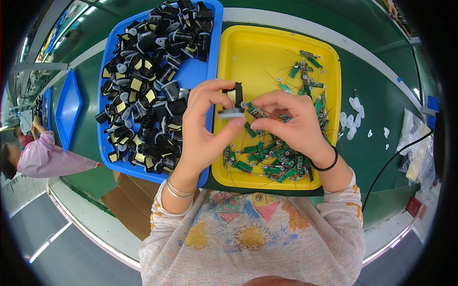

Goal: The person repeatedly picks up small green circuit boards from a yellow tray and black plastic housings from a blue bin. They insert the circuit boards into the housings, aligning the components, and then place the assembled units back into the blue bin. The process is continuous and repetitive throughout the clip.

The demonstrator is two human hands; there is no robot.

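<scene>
My left hand (pixel 202 121) is closed on a black plastic housing (pixel 238 93) with a grey-white base and a pale yellow patch, tilted on its side. From the right, my right hand (pixel 291 119) pinches a small green circuit board (pixel 256 110) with thin wires, its end right at the housing's opening. Whether the board is partly inside the housing I cannot tell. Both hands are over the yellow tray (pixel 248 45), where many similar green boards (pixel 272 159) lie along the right side and front. The blue tray (pixel 194 71) to the left holds a heap of similar black housings (pixel 143 90).
Several white flat plastic pieces (pixel 351 120) lie on the green table right of the yellow tray. Farther right are clear plastic bags (pixel 415 143) and a black cable (pixel 381 171). A cardboard box (pixel 131 202) stands below the blue tray. At far left a person in pink (pixel 52 155) sits near another blue tray (pixel 68 112).
</scene>
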